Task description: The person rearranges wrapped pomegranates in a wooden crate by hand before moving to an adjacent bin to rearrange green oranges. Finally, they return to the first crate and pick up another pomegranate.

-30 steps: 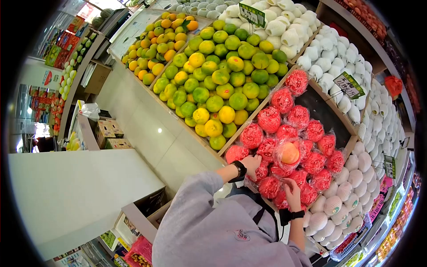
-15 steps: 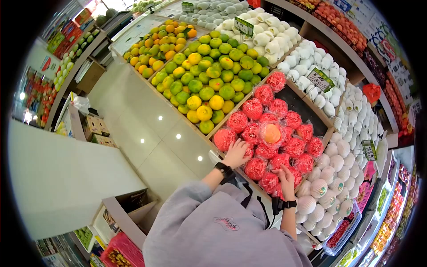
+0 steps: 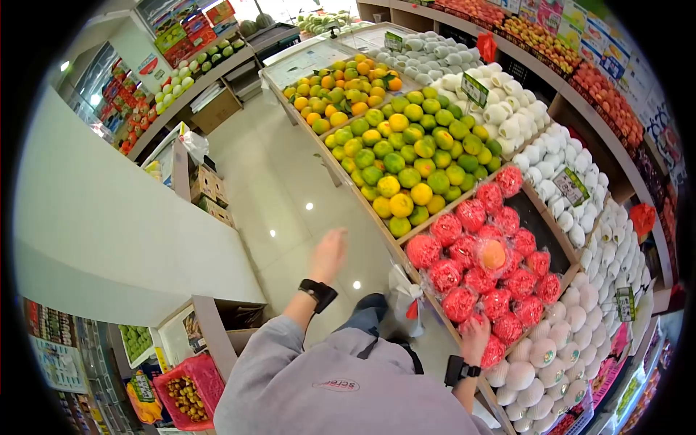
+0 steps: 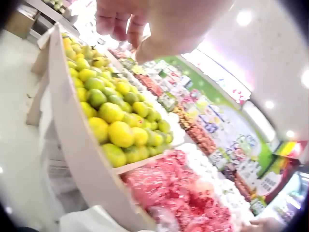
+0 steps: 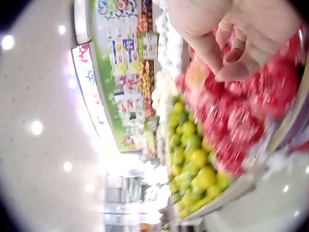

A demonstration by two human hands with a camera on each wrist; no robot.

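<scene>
Red-wrapped fruits (image 3: 444,228) in clear film fill a wooden bin, and one shows a bare orange-pink fruit (image 3: 493,254) in its middle. Out over the floor, left of the bin, my left hand (image 3: 330,255) hangs away from the fruit; its fingers bend loosely with nothing in them in the left wrist view. At the bin's front corner, my right hand (image 3: 475,337) is close over the wrapped fruits. In the right wrist view its fingers curl loosely, thumb and forefinger tips near each other, with nothing seen between them.
Green-yellow citrus (image 3: 407,176) fills the adjoining bin, with oranges (image 3: 337,90) beyond. White-netted fruits (image 3: 569,319) lie right of the red ones. A white bag (image 3: 406,293) hangs at the stand's front edge. A white pillar (image 3: 130,239) rises on the left.
My left hand has left the red-wrapped fruits and swung left over the floor. The right hand stays over the bin's front corner. The head view has shifted, showing more of the shop's far side.
</scene>
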